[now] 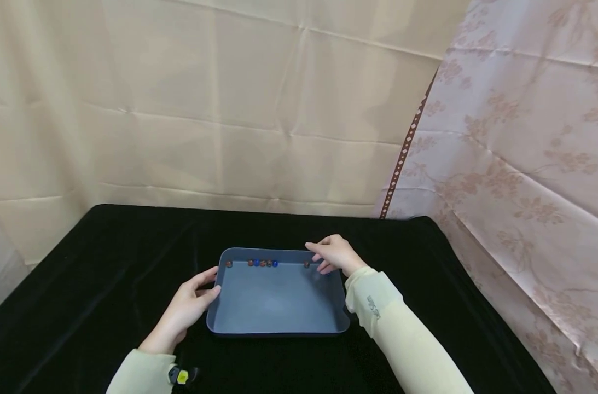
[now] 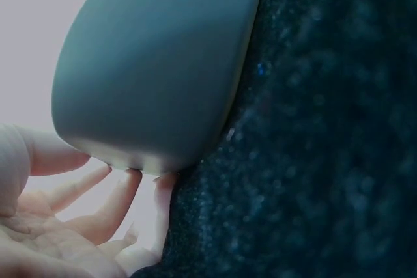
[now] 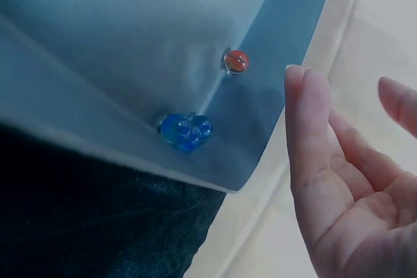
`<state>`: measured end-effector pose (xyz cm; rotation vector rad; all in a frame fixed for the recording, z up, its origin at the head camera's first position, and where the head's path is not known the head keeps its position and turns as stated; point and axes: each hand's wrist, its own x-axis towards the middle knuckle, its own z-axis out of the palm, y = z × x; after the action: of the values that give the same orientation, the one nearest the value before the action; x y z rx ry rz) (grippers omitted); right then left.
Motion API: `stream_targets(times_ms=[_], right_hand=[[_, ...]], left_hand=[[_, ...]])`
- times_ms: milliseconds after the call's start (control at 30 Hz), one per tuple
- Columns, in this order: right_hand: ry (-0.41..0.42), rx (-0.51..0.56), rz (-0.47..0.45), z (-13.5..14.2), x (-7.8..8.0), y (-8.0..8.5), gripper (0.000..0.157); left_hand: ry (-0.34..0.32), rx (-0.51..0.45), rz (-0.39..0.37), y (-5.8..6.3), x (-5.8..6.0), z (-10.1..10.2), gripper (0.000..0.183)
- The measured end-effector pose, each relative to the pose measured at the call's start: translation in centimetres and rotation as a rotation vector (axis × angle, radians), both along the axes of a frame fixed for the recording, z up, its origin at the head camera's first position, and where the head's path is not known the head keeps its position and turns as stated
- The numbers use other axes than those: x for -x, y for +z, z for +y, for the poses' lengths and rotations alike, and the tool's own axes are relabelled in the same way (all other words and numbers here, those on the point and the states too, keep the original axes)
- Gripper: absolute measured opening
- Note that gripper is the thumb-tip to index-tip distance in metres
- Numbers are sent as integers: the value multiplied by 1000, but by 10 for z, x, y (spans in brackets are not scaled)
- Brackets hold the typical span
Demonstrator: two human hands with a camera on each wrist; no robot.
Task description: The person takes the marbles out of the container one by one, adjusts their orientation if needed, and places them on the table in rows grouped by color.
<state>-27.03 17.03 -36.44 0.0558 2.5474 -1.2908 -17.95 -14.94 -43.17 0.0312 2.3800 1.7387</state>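
Glass marbles (image 1: 262,263) line the far wall of the tray (image 1: 279,303). The left hand (image 1: 190,301) grips its left edge; the right hand (image 1: 335,255), fingers extended, hovers at its far right.

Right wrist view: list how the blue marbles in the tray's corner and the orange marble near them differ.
Colour: the blue marbles look translucent blue, the orange marble mostly orange-red.
Grouping: the blue marbles are bunched, the orange marble sits apart from them.
Place: the blue marbles lie in the tray's corner, the orange marble along one wall.
Both look glossy and lie inside the tray.
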Motion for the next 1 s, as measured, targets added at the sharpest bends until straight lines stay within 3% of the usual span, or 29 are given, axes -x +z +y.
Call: stream_targets(times_ms=[733,1000], right_hand=[[-67,-153,-21,-19,7,-19,20],[-64,-198,-4,-24,6,-25,18]], left_hand=[[-9,-4,-10,0,1,0,53],[-6,-7,-28,-1,1,-1,54]])
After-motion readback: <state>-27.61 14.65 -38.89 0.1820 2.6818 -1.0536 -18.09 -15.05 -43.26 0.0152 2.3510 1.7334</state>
